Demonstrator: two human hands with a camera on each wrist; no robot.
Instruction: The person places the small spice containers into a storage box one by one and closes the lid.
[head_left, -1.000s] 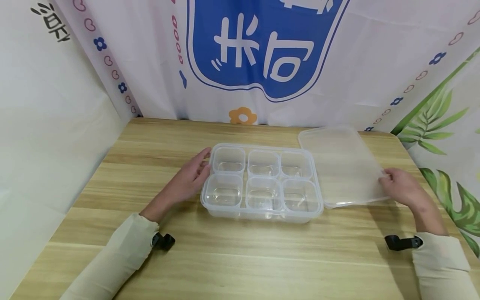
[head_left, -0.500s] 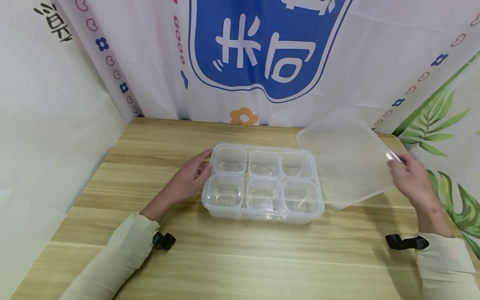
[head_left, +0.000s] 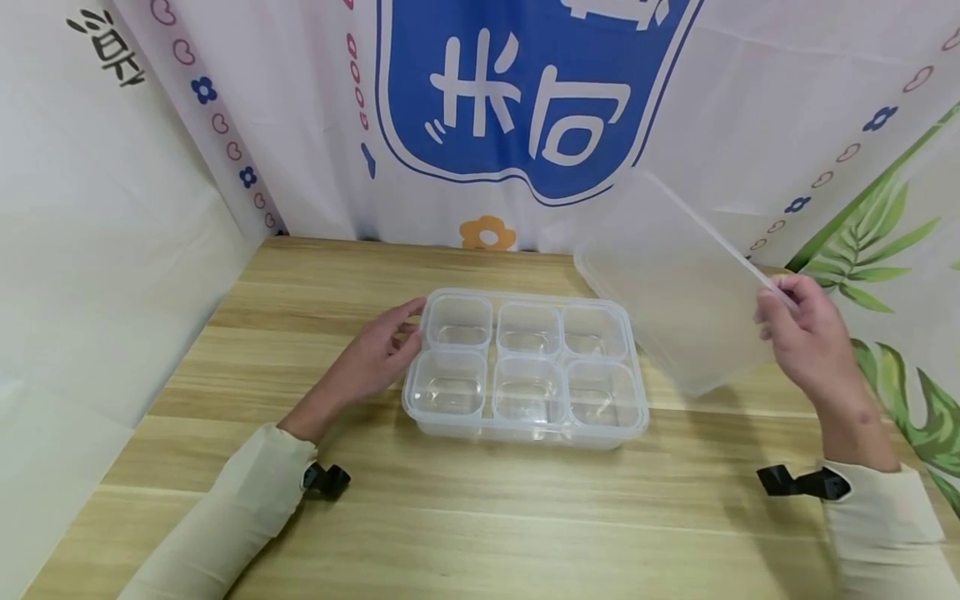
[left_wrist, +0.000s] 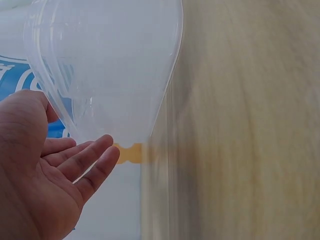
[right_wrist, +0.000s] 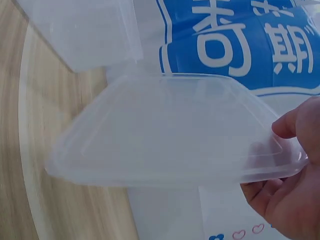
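Observation:
A clear plastic storage box point(head_left: 517, 430) stands on the table, with several clear open-topped cups point(head_left: 453, 392) set in two rows inside it. My left hand point(head_left: 377, 348) rests at the box's left side, its fingers loosely extended along the wall; in the left wrist view the thumb is at the rim. At the right, my right hand point(head_left: 813, 342) pinches one edge of a flat translucent lid point(head_left: 675, 283) between thumb and fingers. The lid is tilted, its right edge raised, and its left part overlaps the box's right end in the head view.
The wood-grain table point(head_left: 480, 525) has a printed white curtain point(head_left: 315, 125) hanging along its back edge. Leaf-patterned cloth point(head_left: 877, 250) hangs at the right, and white cloth point(head_left: 97, 292) at the left. A black wrist mount point(head_left: 802, 483) sits at the right sleeve.
My right hand has raised the lid from near the table and tilted it up, carrying it slightly left over the last half second. My left hand and the box have stayed put.

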